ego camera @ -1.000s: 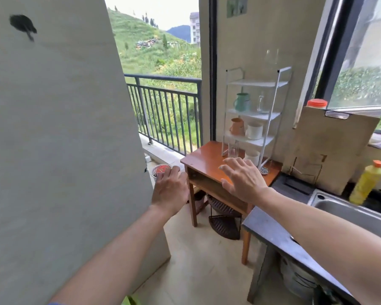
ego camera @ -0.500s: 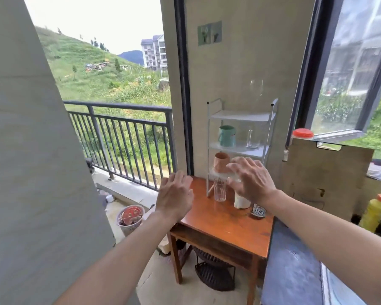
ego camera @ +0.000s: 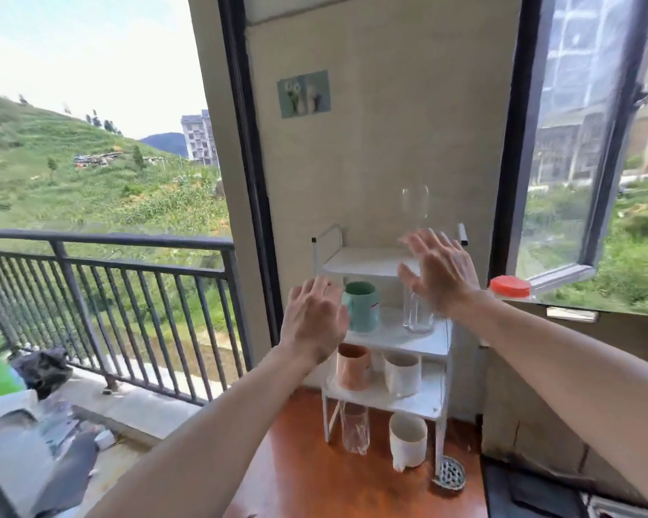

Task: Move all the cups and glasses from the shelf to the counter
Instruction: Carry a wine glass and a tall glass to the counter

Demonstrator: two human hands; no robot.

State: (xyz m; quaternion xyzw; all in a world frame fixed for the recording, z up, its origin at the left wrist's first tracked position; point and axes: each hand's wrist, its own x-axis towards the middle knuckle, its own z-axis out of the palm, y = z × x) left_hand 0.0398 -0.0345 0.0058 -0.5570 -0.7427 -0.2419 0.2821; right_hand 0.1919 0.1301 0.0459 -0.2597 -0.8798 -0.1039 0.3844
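A white three-tier shelf (ego camera: pixel 404 343) stands on a wooden table (ego camera: pixel 307 476). A clear glass (ego camera: pixel 415 203) sits on the top tier. The middle tier carries a teal mug (ego camera: pixel 363 307) and a clear glass (ego camera: pixel 416 315). An orange cup (ego camera: pixel 354 366) and a white cup (ego camera: pixel 403 373) share the lower tier. Under the shelf, on the table, are a clear glass (ego camera: pixel 354 428) and a white cup (ego camera: pixel 407 441). My left hand (ego camera: pixel 315 319) is open beside the teal mug. My right hand (ego camera: pixel 438 269) is open in front of the top tier, holding nothing.
A balcony railing (ego camera: pixel 105 263) runs at the left. A cardboard sheet (ego camera: pixel 562 390) leans at the right, with an orange-lidded jar (ego camera: pixel 509 287) behind it. A small metal strainer (ego camera: pixel 450 472) lies on the table. A dark counter edge (ego camera: pixel 528 495) shows at bottom right. An open window (ego camera: pixel 577 136) is above.
I have come closer to the shelf and the view has tilted up. Both open hands have risen, the left to the teal mug, the right to the top tier.
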